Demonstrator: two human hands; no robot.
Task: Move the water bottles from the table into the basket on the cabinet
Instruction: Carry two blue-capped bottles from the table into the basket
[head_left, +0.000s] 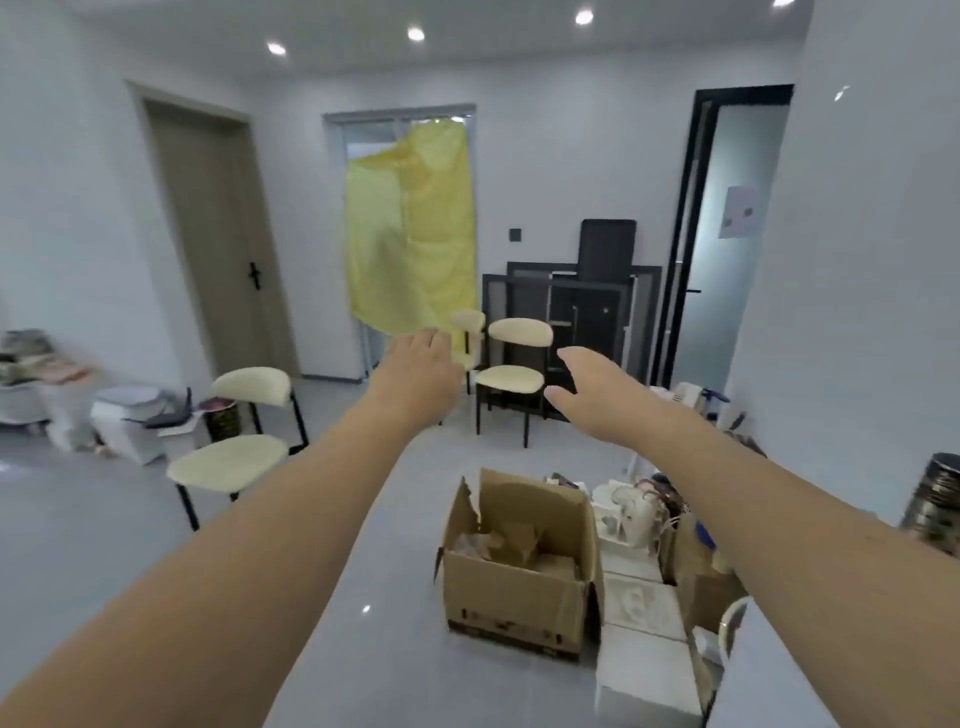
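Both hands — left hand (421, 369), right hand (597, 395) — empty; no legible writing.

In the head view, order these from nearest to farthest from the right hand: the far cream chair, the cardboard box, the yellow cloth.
From the right hand:
1. Far cream chair, just to its left.
2. Yellow cloth, up and left, by the window.
3. Cardboard box, well below, on the floor.

Both bare arms outstretched — left grip (421, 371) and right grip (597, 392) empty, fingers spread.
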